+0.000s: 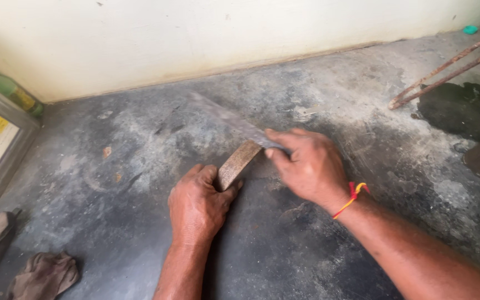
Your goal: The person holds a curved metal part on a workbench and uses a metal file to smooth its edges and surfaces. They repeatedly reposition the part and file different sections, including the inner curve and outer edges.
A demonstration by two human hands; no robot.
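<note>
Head view: left hand (196, 203) clamps a curved brown abrasive block (238, 163) steady on the grey concrete floor (112, 166) while right hand (306, 164) grips a blurred flat metal blade (226, 119) laid across it.

The floor (112, 166) was mottled dark grey with pale patches. The curved piece (239, 163) was rusty brown, the blade (226, 118) dull grey, the wrist thread (352, 198) red and yellow, and the wall (195, 39) cream.

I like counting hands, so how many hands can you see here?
2. The left hand grips a curved brown piece on the floor; the right hand holds a flat grey blade against it.
</note>
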